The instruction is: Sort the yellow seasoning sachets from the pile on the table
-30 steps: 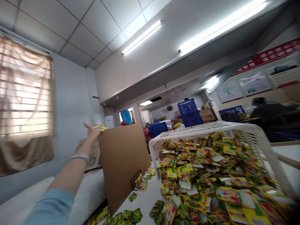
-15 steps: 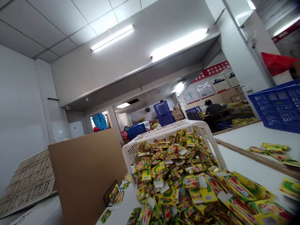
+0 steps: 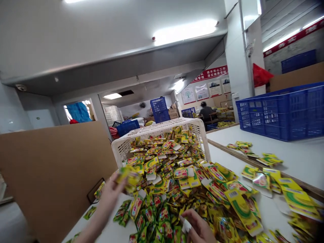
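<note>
I am looking across one white table, the largest thing here, running from the near edge to the far right. One brown cardboard sheet is standing upright at the left. One blue crate is sitting on the far right of the table, and one white basket is lying tipped toward me in the middle, spilling a heap of yellow and green sachets too many for me to count. A second, smaller scatter of loose sachets is lying right of the heap, near the crate. One seated person is working in the far background.

My left hand is coming up at the near left of the heap, fingers closing around one blurred sachet; its long axis is running roughly left to right, tilting slightly down toward the right, just in front of the basket's mouth. My right hand is resting on the near edge of the heap, fingers curling loosely; I cannot tell whether it is gripping anything.

Half a second ago neither hand was showing and the view was pointing higher at the ceiling; a second ago the left arm was stretching out over the cardboard's top edge with a sachet in its fingers.
</note>
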A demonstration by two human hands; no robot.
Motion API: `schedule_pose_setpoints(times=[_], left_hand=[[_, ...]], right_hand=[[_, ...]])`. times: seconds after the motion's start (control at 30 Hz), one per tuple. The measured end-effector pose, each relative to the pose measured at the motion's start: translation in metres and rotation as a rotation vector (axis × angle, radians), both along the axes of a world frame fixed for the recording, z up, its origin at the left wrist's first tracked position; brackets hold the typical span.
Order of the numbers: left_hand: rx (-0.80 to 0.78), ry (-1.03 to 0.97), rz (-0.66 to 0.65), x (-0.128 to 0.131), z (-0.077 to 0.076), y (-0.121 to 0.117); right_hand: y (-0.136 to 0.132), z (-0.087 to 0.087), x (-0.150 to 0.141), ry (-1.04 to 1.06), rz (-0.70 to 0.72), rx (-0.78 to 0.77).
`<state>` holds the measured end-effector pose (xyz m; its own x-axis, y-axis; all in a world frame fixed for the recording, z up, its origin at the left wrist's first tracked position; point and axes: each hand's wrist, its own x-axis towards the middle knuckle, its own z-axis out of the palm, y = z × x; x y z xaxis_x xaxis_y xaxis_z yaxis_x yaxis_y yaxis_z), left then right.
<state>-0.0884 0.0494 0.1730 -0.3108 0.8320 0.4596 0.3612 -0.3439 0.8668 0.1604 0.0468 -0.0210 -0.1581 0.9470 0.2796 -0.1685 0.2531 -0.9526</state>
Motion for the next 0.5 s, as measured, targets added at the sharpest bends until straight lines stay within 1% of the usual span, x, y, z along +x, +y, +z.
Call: schedule_pose_setpoints(times=[0.03,0.07,0.1,0.13,0.17,0.2,0.23,0.27,0.3,0.4,0.5], left_hand=[[-0.059,-0.030,-0.107,0.028,-0.032,0.008],[-0.109,-0.042,-0.160,0.054,-0.063,0.016],[-0.158,-0.143,-0.261,0.077,-0.091,0.022],[-0.209,-0.199,-0.357,0.095,-0.116,0.027],[-0.227,-0.243,-0.417,0.109,-0.135,0.031],[-0.249,-0.298,-0.442,0.119,-0.150,0.033],[-0.272,-0.334,-0.464,0.126,-0.160,0.034],[-0.296,-0.365,-0.483,0.129,-0.166,0.034],[-0.324,-0.386,-0.507,0.131,-0.168,0.034],[-0.378,-0.393,-0.595,0.128,-0.166,0.033],[-0.434,-0.395,-0.633,0.122,-0.163,0.034]], right_hand=[[-0.002,0.002,0.000,0.033,0.013,0.003],[-0.003,0.003,0.000,0.056,0.018,0.011],[-0.003,0.004,0.000,0.068,0.015,0.022],[-0.002,0.003,0.001,0.067,0.004,0.033],[0.000,0.002,0.002,0.058,-0.016,0.040],[0.002,0.000,0.004,0.041,-0.044,0.036],[0.005,-0.003,0.006,0.025,-0.075,0.023],[0.007,-0.005,0.008,0.018,-0.108,0.005],[0.009,-0.006,0.009,0.016,-0.132,-0.020],[0.009,-0.002,0.015,0.014,-0.145,-0.075],[0.006,0.009,0.019,0.004,-0.143,-0.082]])
